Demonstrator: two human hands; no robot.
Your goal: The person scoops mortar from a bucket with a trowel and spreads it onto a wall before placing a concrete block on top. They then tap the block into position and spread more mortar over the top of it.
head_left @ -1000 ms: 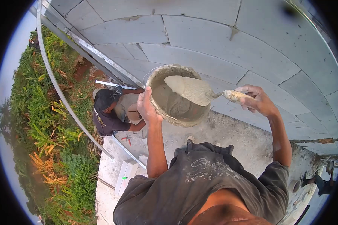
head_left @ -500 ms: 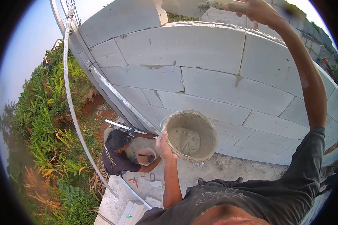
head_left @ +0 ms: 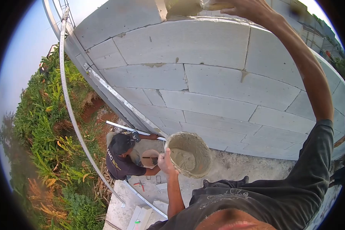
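Note:
My left hand (head_left: 167, 162) is closed on the rim of a round bucket (head_left: 203, 155), in which wet grey mortar (head_left: 182, 158) lies at the bottom. At the top edge, my right hand (head_left: 243, 7) grips a trowel by its handle. The trowel's mortar-smeared blade (head_left: 184, 7) is over the top course of the block wall (head_left: 180, 43), against the end of a higher block (head_left: 119, 21). Part of the trowel is cut off by the frame's upper edge.
A co-worker (head_left: 120, 155) crouches lower left beside a smaller bucket (head_left: 149, 158). A curved metal pole (head_left: 71, 103) and a silvery strip (head_left: 119, 96) run along the left. Red-handled pliers (head_left: 142, 185) and white blocks (head_left: 140, 217) lie on the floor.
The trowel and my right hand have moved slightly left and up in view, with the blade now tilted lower beside the higher block. The large bucket has shifted left and down with my left hand.

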